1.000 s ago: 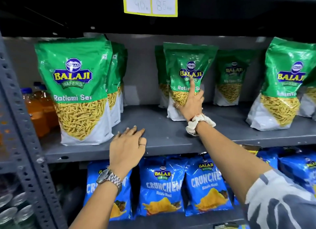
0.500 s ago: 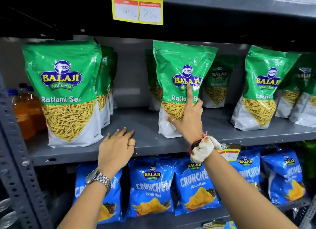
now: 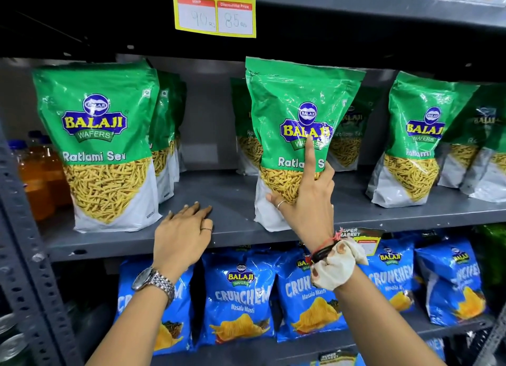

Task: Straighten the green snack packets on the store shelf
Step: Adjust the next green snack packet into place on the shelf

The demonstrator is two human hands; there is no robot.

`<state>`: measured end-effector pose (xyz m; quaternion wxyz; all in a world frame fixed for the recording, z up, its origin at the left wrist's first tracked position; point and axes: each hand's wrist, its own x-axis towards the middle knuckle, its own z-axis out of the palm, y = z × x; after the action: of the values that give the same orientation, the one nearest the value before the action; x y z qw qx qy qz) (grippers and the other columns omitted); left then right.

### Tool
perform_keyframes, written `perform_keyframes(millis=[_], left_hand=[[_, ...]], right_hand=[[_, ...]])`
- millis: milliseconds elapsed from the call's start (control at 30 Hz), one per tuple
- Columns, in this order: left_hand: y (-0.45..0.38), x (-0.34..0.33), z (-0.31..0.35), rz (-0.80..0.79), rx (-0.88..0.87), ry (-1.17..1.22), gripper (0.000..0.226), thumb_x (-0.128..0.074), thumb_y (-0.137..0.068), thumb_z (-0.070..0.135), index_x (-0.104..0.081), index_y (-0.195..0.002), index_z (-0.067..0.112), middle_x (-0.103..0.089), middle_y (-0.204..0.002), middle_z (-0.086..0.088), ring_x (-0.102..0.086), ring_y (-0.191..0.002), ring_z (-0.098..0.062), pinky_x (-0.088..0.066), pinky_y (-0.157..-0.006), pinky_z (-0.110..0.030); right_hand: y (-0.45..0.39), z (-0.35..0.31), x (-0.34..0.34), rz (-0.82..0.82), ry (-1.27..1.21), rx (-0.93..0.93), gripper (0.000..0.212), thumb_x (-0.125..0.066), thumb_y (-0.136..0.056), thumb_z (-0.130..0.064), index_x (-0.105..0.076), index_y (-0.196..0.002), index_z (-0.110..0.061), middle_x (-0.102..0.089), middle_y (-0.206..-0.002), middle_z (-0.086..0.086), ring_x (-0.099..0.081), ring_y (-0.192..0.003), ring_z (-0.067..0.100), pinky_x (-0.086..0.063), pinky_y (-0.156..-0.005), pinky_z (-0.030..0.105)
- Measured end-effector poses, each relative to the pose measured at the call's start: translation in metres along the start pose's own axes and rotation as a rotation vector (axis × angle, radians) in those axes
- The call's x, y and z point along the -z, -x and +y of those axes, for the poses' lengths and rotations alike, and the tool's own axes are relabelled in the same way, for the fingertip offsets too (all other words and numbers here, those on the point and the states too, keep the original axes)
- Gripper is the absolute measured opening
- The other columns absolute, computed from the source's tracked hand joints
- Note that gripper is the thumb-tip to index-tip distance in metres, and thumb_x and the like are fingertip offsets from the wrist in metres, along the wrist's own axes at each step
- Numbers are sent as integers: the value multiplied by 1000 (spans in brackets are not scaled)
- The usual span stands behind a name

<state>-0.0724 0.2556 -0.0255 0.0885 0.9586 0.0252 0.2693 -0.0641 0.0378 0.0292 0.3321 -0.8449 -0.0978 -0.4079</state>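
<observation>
Green Ratlami Sev packets stand on the grey middle shelf point(image 3: 235, 198). The middle green packet point(image 3: 293, 97) is upright near the shelf's front edge; my right hand point(image 3: 306, 204) grips its lower front, index finger stretched up over the logo. At the left stands another green packet point(image 3: 101, 146) with more lined up behind it. A right green packet point(image 3: 416, 144) leans slightly, with others behind it. Further green packets point(image 3: 347, 146) stand at the back. My left hand point(image 3: 183, 234) rests flat on the shelf edge between the left and middle packets, holding nothing.
Blue Crunchem packets point(image 3: 241, 297) fill the shelf below. A yellow price tag point(image 3: 216, 12) hangs from the shelf above. Orange drink bottles point(image 3: 35, 179) stand behind the perforated grey upright point(image 3: 24, 256) at the left.
My right hand has drawn the middle green packet forward from the back toward the shelf's front edge. My left hand has stayed on the shelf edge.
</observation>
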Motion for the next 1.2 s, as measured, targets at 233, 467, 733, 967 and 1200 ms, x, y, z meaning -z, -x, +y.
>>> perform_keyframes(millis=[233,467,733,967,1200], left_hand=[[0,0,0,-10,-3,-20,61,-16,-81,38,-46,-134,31,-42,-148,1,-36,-137,-15,-24,-114,-37],[-1,0,-2,-33,-7,1,60,-19,-81,37,-46,-134,31,-41,-148,1,-35,-138,-16,-23,-114,-40],[0,2,-1,-38,-18,-17,59,-18,-82,38,-44,-135,31,-40,-148,1,-35,-138,-17,-23,-114,-40],[-1,1,-2,-51,-27,-29,61,-15,-82,38,-42,-136,32,-38,-150,2,-32,-139,-16,-21,-115,-39],[-1,1,-2,-62,-27,-23,61,-14,-83,39,-40,-137,33,-36,-151,2,-31,-140,-16,-21,-116,-39]], right_hand=[[12,8,-3,51,-55,50,108,-77,-73,-43,-3,-151,-31,-22,-151,22,-30,-136,41,-39,-104,55],[41,36,-7,86,-185,127,91,-69,-83,-43,-12,-152,-29,-13,-159,14,-13,-150,18,-39,-102,32],[44,39,-21,87,-205,158,74,-66,-89,-37,-23,-149,-36,-14,-161,9,-23,-145,9,-40,-99,19],[37,41,-35,69,-222,177,69,-65,-90,-37,-27,-148,-37,-7,-163,8,-23,-147,15,-38,-99,19],[26,41,-49,38,-270,174,71,-68,-88,-33,-30,-147,-38,-8,-163,3,-26,-147,18,-35,-104,19]])
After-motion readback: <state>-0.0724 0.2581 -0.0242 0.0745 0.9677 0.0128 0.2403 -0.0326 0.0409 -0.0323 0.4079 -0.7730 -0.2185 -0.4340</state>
